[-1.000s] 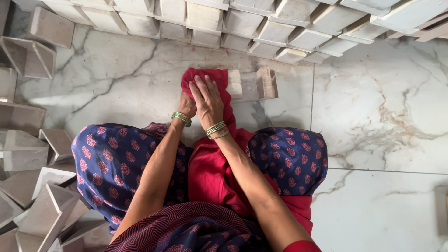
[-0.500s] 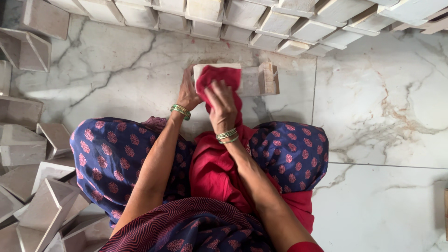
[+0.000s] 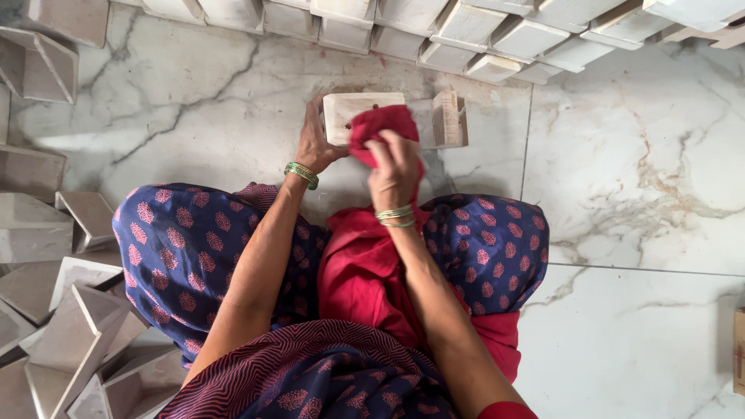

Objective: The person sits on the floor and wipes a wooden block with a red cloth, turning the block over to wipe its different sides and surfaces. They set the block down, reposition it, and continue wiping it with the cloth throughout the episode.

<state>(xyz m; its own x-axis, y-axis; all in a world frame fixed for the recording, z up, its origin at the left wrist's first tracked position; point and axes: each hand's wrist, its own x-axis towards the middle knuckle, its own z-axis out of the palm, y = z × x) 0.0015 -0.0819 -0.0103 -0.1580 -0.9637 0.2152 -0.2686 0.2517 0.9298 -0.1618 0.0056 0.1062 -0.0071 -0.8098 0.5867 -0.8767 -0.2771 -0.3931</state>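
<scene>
- The pale rectangular wooden block (image 3: pixel 358 115) lies on the white marble floor (image 3: pixel 194 116), just in front of my knees, with its broad face up.
- My left hand (image 3: pixel 317 143) holds the block at its left end; the fingers are curled around the edge and keep it steady.
- My right hand (image 3: pixel 394 171) is closed on a bunched part of the red cloth (image 3: pixel 380 124), and I press the cloth on the right half of the block.
- I judge the wiping is in the middle: the left part of the face is bare and looks clean, the right part is hidden under the cloth, so I cannot tell its state.
- Just right of the block stands a small wooden piece (image 3: pixel 448 118), touching or almost touching it; it may hinder a wide stroke.
- Behind, a row of pale blocks (image 3: pixel 481 31) lies along the top; at my left lies a heap of flat pale pieces (image 3: pixel 70 310).
</scene>
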